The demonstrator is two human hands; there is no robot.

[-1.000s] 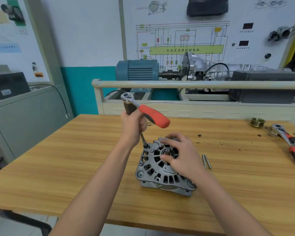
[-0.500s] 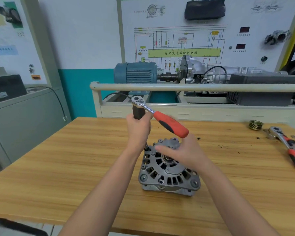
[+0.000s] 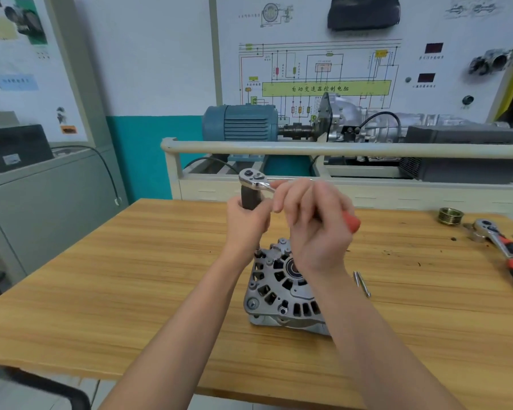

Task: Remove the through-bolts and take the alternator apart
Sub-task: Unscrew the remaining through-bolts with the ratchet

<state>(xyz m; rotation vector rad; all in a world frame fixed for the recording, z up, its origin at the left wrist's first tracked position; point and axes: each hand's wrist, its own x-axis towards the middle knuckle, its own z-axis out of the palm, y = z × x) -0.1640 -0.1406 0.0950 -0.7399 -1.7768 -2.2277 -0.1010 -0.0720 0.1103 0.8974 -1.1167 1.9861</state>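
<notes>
With the left hand [image 3: 247,218] gripping the dark extension and the right hand [image 3: 314,223] curling round the red-handled ratchet [image 3: 256,180], keep it square over the grey cast alternator [image 3: 282,291].

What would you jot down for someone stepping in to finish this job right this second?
Left hand: grips the dark extension grip under the ratchet head, tool standing on a bolt at the alternator's top-left edge.
Right hand: raised off the alternator, fingers curling round the ratchet's red handle; a firm grip cannot be told.
Alternator: on the wooden table, housing not yet split.
Done: two loose bolts lie on the table right of it.
Left: turn out this bolt and any others, then separate the halves.
Also there: a second ratchet and the pulley at far right.
</notes>
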